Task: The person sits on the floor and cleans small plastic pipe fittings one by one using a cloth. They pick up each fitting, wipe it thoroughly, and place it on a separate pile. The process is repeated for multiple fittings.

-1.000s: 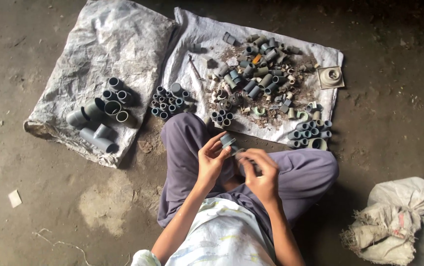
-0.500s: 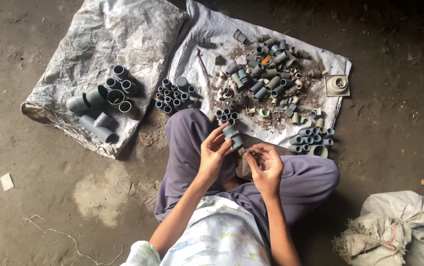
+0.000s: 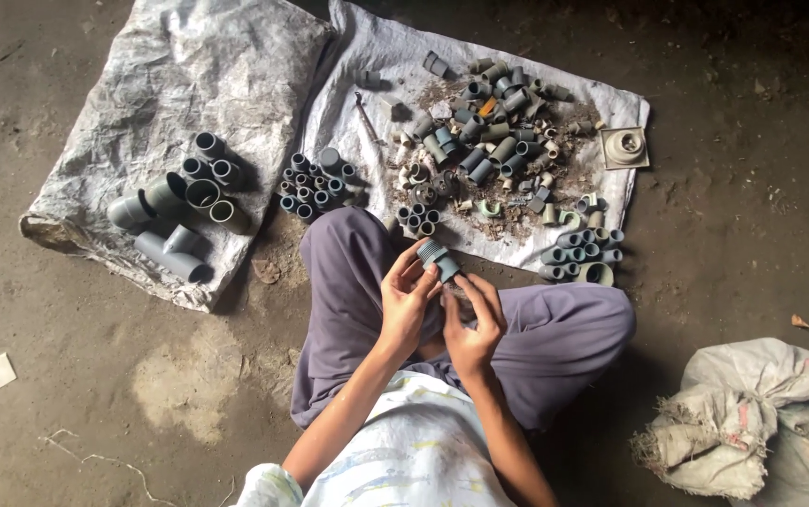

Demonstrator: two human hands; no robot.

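Note:
I sit cross-legged on the ground in purple trousers. My left hand (image 3: 406, 299) grips a short grey threaded pipe fitting (image 3: 440, 258) by its end, held above my lap. Fingers of my right hand (image 3: 475, 324) curl just below and beside the fitting, touching it or something small under it; I cannot tell which. Ahead of my knees a white sack sheet (image 3: 367, 113) carries a jumbled heap of grey pipe fittings (image 3: 493, 150) and small sorted clusters (image 3: 315, 183).
A second woven sheet (image 3: 179, 66) at the left holds larger grey pipe elbows and couplers (image 3: 184, 202). A square drain cover (image 3: 626, 146) lies at the right edge of the white sheet. A stuffed sack (image 3: 761, 422) sits at the lower right on the dirt floor.
The view has shifted slightly. My hands stay together over my lap; the left hand has turned the fitting upward and the right hand has closed in beneath it.

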